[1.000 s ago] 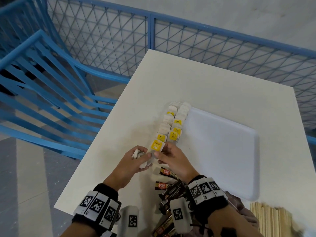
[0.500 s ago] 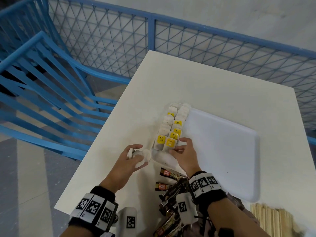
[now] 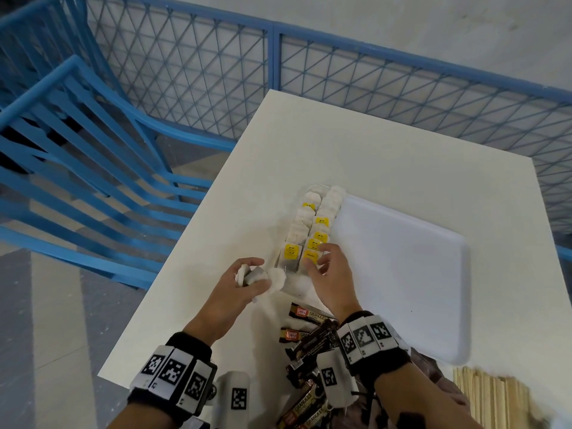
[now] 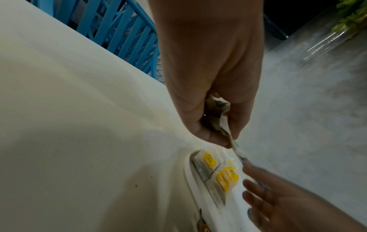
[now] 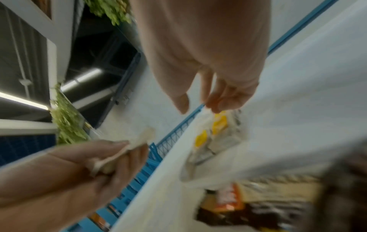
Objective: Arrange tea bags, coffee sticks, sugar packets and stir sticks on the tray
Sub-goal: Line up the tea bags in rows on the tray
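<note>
Two rows of tea bags (image 3: pixel 301 218) with yellow tags stand in a clear holder along the left edge of the white tray (image 3: pixel 402 274). My left hand (image 3: pixel 247 274) hovers just left of the rows' near end and grips a bunch of loose tea bags (image 3: pixel 274 281), also seen in the left wrist view (image 4: pixel 224 124). My right hand (image 3: pixel 318 261) reaches over the near end of the right row. Its fingertips (image 5: pixel 216 108) touch the nearest yellow-tagged tea bag (image 3: pixel 310 256), with the thumb held apart. Coffee sticks (image 3: pixel 306 314) lie in a pile under my right wrist.
Wooden stir sticks (image 3: pixel 495 397) lie at the table's near right corner. The tray's inner surface holds nothing but the tea bag rows. A blue chair (image 3: pixel 93 181) stands off the table's left edge, and a blue mesh fence (image 3: pixel 371 72) runs behind the table.
My right hand took a yellow-tagged tea bag from beside my left hand, set it at the near end of the right row and now rests on it. My left hand drew back slightly left.
</note>
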`<state>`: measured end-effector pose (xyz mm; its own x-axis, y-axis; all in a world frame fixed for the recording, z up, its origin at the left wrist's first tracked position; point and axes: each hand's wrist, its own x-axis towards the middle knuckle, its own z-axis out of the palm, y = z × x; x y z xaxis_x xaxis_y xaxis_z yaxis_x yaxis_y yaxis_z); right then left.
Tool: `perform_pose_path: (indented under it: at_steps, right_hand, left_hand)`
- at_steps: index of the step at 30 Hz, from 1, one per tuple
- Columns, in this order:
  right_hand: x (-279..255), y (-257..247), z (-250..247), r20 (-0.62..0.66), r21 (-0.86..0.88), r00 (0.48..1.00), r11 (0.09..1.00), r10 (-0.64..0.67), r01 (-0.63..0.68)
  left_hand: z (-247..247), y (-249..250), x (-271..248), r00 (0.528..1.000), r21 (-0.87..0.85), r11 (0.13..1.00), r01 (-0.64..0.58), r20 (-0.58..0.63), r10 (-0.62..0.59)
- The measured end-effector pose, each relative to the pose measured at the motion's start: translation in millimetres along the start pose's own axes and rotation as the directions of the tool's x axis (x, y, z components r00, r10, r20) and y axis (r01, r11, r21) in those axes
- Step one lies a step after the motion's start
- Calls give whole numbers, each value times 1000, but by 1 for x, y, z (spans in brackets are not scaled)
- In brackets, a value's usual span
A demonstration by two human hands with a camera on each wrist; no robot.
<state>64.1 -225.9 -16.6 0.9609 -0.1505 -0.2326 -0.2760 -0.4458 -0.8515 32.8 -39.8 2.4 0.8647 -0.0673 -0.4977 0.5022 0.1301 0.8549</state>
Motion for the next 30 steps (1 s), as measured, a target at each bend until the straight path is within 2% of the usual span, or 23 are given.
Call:
perform_pose_path:
  at_steps: [2, 5, 7, 12, 18, 21, 24, 28, 30]
  right_hand:
    - [-7, -13, 0, 150, 50, 988, 998, -45, 38]
    - [-14, -24, 1, 394, 88, 918, 996, -39, 4]
    - [-14, -25, 1, 452, 94, 892, 995, -12, -34]
    - [-16, -23, -2, 446, 244, 894, 955, 44, -169]
    - [-21, -26, -8, 514, 308, 858, 938, -22, -160]
    - [-21, -28, -12, 541, 203, 839, 978, -65, -56]
    - [-20, -29, -17, 554, 7, 821, 987, -138, 161]
    - [-13, -27, -13, 400, -52, 890, 965, -217, 258]
    - [-5, -27, -10, 359, -126, 894, 935, -268, 331]
  left_hand:
    - [2, 1, 0, 1000, 4, 1000, -8, 13, 8]
    - [4, 2, 0, 999, 17, 1000, -18, 33, 17]
    - [4, 3, -1, 999, -8, 1000, -20, 36, 20]
    - [2, 1, -2, 1000, -88, 996, -23, 4, 23]
    - [2, -3, -2, 999, -82, 997, 9, -29, -12]
    - [0, -4, -1, 998, -70, 997, 15, -55, -18]
    - [-6, -5, -2, 996, -59, 998, 12, -83, -17]
    - [-16, -8, -2, 991, -74, 997, 20, -131, -29]
    - [-19, -9, -2, 988, -66, 997, 27, -150, -36]
